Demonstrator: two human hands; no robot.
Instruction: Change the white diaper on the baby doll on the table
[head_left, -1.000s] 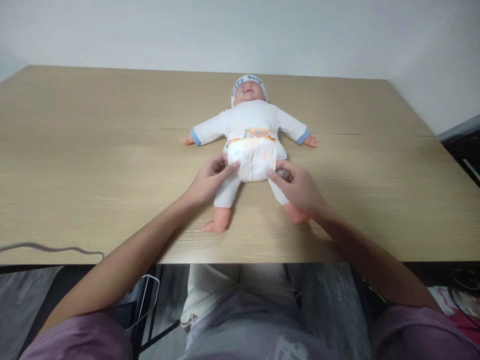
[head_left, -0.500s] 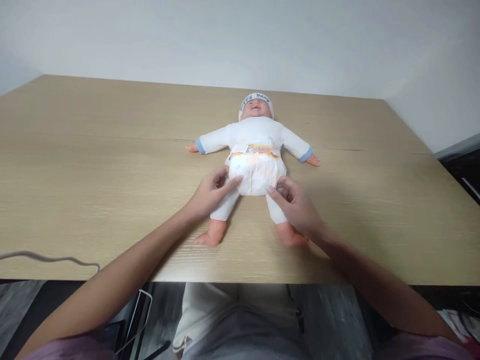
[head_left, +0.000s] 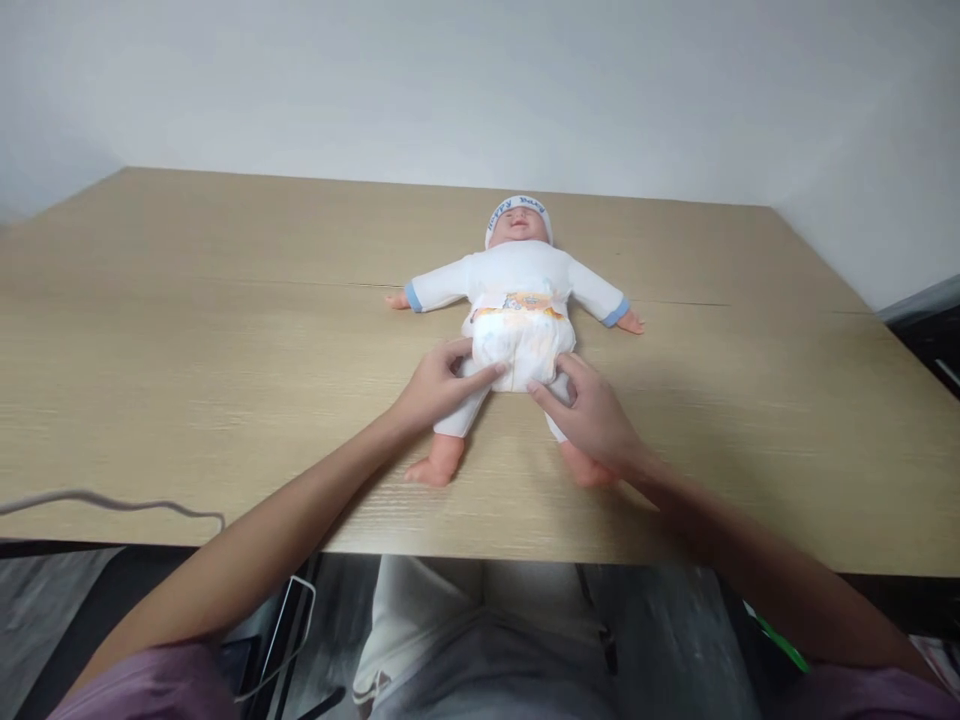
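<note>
A baby doll (head_left: 521,265) lies on its back, head away from me, arms spread and legs toward me. It wears white clothes with blue cuffs and a lettered white cap (head_left: 519,207). Round its hips is a white diaper (head_left: 517,345) with an orange printed waistband. My left hand (head_left: 441,388) is closed on the diaper's edge at the left leg opening, thumb on the front, fingers at the side. At the opposite leg opening, my right hand (head_left: 594,408) pinches the edge between thumb and fingers. That hand partly covers the doll's leg on the right.
The doll rests on a wide wooden table (head_left: 225,350) against a pale wall (head_left: 450,90). A grey cable (head_left: 112,503) runs over the table's near left part. Below the front edge are my legs (head_left: 420,610), with dark objects on both sides.
My thumbs have shifted inward along the diaper's leg edges, and the front looks more creased. The whole view has shifted slightly; the doll stays on its back.
</note>
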